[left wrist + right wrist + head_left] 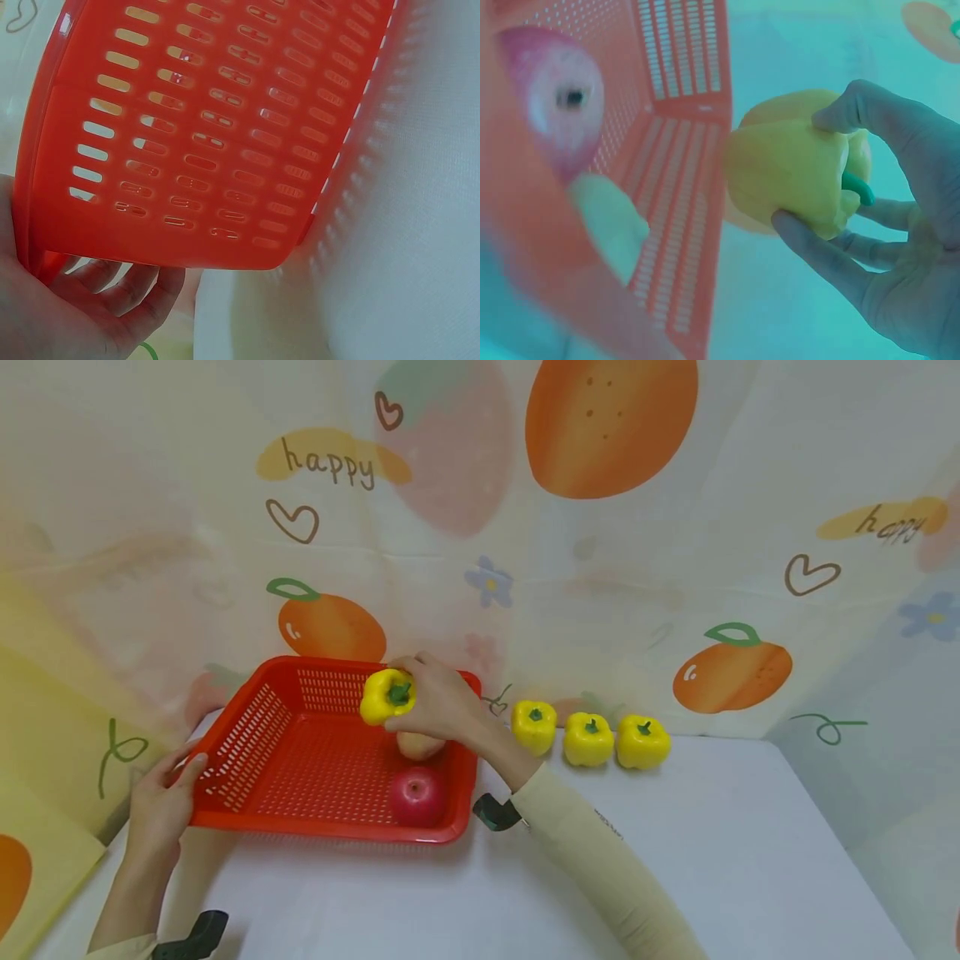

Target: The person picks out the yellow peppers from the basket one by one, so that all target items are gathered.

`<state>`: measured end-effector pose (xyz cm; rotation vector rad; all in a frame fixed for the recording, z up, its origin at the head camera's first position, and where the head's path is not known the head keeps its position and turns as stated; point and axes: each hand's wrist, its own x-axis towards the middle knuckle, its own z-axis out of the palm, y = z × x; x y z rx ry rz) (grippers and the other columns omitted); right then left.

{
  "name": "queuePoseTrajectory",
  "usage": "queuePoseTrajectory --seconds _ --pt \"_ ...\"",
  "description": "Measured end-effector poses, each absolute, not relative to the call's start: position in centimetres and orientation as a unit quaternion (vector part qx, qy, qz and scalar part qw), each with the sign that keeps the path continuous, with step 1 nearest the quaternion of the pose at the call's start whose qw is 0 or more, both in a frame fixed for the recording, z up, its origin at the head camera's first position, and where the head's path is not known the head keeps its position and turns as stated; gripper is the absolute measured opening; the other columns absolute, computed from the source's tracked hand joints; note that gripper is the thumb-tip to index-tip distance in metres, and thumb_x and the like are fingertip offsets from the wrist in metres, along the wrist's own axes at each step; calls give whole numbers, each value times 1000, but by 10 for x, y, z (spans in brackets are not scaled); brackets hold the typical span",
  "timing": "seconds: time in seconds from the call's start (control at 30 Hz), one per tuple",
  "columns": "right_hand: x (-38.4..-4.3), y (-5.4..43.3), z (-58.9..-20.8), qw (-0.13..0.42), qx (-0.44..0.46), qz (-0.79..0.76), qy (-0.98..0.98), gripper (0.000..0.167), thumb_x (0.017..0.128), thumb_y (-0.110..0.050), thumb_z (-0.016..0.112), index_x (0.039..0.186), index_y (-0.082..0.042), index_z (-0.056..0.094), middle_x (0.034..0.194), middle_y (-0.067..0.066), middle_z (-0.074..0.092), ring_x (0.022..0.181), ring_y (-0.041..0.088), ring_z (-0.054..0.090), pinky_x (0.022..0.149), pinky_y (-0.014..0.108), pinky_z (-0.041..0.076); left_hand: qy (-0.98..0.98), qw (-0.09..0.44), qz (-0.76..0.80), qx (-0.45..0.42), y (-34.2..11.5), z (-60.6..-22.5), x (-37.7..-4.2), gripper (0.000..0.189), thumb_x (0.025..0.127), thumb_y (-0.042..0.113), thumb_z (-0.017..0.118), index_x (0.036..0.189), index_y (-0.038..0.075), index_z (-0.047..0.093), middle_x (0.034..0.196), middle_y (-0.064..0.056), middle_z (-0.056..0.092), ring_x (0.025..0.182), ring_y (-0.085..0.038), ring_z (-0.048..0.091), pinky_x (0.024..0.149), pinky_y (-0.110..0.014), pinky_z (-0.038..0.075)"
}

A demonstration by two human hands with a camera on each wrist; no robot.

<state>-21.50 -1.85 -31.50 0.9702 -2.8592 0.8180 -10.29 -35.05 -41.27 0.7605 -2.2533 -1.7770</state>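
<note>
My left hand (161, 802) grips the left rim of a red plastic basket (322, 828); in the left wrist view its fingers (154, 304) curl behind the perforated side. Over the basket's back right part, my right hand (442, 697) holds a yellow bell pepper (378, 697) between thumb and fingers, its green stem (857, 187) facing the palm in the right wrist view. A red apple (417, 797) sits in the basket's front right corner. Behind it lies a pale, rounded thing (420, 746), partly hidden under my right hand.
Three more yellow bell peppers, at left (534, 728), middle (588, 741) and right (642, 743), stand in a row on the white table (675, 843), right of the basket. A fruit-printed cloth (600, 552) hangs behind the table.
</note>
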Motion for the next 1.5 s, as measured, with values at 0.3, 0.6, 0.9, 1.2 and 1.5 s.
queuePoseTrajectory --seconds 0.3,0.6,0.9,1.2,1.5 --pt "-216 30 -303 17 300 283 -911 70 72 -33 83 133 -11 54 127 5 52 119 22 47 93 34 48 -772 76 -572 265 -352 -412 -102 60 101 40 48 153 14 34 127 -17 44 75 5 52 62 -15 51" --pt "-224 78 -299 -19 276 287 -917 77 74 -34 79 140 -8 49 134 9 51 117 26 51 96 40 48 -775 85 -564 271 -351 -411 -100 59 102 39 45 153 12 33 162 -17 0 116 -16 50 63 -9 46" --pt "-231 126 -297 -47 274 267 -923 72 75 -33 81 136 -9 51 129 9 52 114 27 49 96 45 47 -775 84 -566 269 -350 -412 -101 59 103 38 45 153 11 33 160 -23 5 86 2 51 61 -10 47" --pt "-233 175 -298 -56 286 245 -925 74 76 -32 82 138 -8 50 129 9 53 117 30 49 92 46 50 -782 90 -559 261 -349 -414 -103 59 102 38 47 152 9 35 145 -26 33 75 7 50 61 -13 49" --pt "-231 230 -292 -51 271 229 -933 65 78 -17 81 134 -1 52 131 16 53 114 35 50 83 45 54 -781 72 -564 260 -350 -412 -103 61 102 41 46 154 12 32 137 -24 38 76 5 51 62 -15 51"
